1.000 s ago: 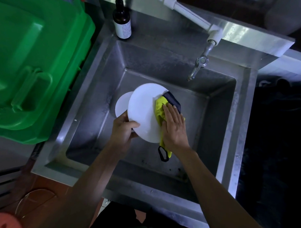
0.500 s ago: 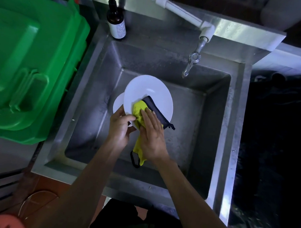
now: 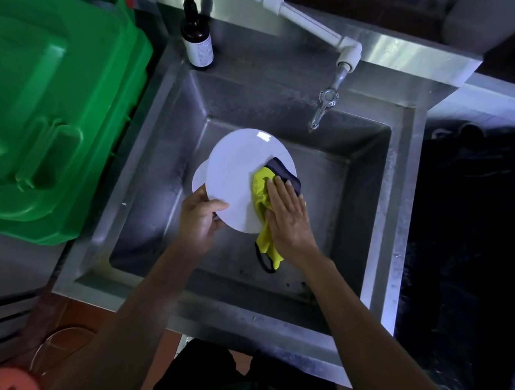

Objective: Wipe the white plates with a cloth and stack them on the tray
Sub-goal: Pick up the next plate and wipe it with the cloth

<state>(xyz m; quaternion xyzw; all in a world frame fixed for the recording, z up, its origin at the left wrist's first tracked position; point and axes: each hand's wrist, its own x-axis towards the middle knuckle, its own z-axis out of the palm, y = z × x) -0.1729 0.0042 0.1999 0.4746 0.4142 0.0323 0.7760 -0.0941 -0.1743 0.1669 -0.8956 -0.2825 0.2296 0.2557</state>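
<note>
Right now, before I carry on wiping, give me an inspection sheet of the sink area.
Surface: steel sink, basin dull and speckled.
Job's things: white plate held over the basin; second plate behind it, mostly hidden; yellow and dark cloth on the front plate's right side. No tray seen.
Clutter: dark bottle on the sink's back ledge.
Hands: left hand grips the plates' lower left edge; right hand presses the cloth flat on the plate.
Cables: nothing seen.
Surroundings: tap on a white pipe; green bin left of the sink; right side too dark to tell.
</note>
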